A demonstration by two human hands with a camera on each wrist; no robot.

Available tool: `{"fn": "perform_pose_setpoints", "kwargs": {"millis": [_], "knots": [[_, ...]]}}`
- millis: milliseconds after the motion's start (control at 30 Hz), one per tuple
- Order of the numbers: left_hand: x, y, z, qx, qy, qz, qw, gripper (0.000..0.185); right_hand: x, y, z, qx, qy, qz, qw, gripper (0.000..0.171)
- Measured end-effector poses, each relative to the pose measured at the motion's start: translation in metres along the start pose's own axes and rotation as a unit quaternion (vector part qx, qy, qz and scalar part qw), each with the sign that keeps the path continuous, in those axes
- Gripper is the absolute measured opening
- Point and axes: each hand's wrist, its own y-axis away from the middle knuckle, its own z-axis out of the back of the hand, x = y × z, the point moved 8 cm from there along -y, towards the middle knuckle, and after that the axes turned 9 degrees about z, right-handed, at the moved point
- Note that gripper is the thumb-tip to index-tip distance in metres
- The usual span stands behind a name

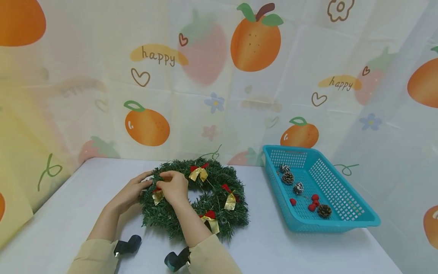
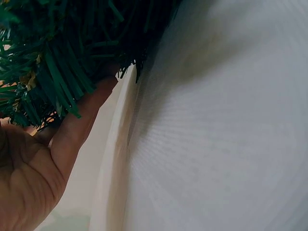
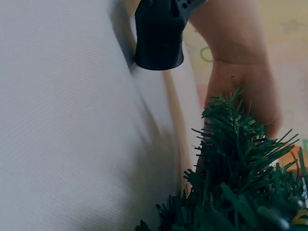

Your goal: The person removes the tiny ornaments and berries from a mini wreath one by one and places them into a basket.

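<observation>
We see both hands at the wreath (image 1: 195,198), left of middle. Our right hand (image 1: 174,188) pinches the bow (image 1: 157,196); our left hand (image 1: 131,192) holds the green. A hard pull could tear the bow off.

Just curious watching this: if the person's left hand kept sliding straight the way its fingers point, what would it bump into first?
The left hand points right, into the green wreath, which it already touches beside the small gold bow.

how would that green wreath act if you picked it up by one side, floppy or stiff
The wreath probably stays fairly stiff: it keeps a full ring shape lying flat on the table. It looks light for its size, being mostly thin plastic needles. The bristly needles should give a sure hold, though the gold bows may dangle or snag.
</observation>
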Motion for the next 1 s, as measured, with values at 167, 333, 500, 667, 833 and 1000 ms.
{"fn": "perform_pose_setpoints", "kwargs": {"millis": [167,333,500,667,833,1000], "knots": [[0.0014,-0.0011,0.0004,-0.002,-0.001,0.001,1.0000,0.064,-0.0045,-0.0011,-0.0017,0.000,0.014,-0.002,1.000,0.019],[0.0024,-0.0019,0.0007,-0.002,0.003,-0.001,1.0000,0.064,-0.0084,-0.0018,-0.0029,0.004,0.025,-0.003,1.000,0.018],[0.0023,-0.0015,0.0006,-0.003,0.003,-0.001,1.0000,0.064,-0.0092,-0.0026,-0.0046,0.007,0.038,0.005,0.999,0.019],[0.0019,-0.0010,0.0007,-0.005,0.001,0.001,1.0000,0.064,-0.0082,-0.0021,-0.0050,0.009,0.054,0.014,0.998,0.019],[0.0015,-0.0006,-0.0001,-0.003,-0.005,0.001,1.0000,0.064,-0.0076,-0.0006,-0.0048,0.012,0.054,0.020,0.998,0.018],[0.0017,-0.0014,-0.0002,-0.004,-0.002,0.002,1.0000,0.064,-0.0085,-0.0001,-0.0055,0.012,0.054,0.026,0.998,0.017]]}}
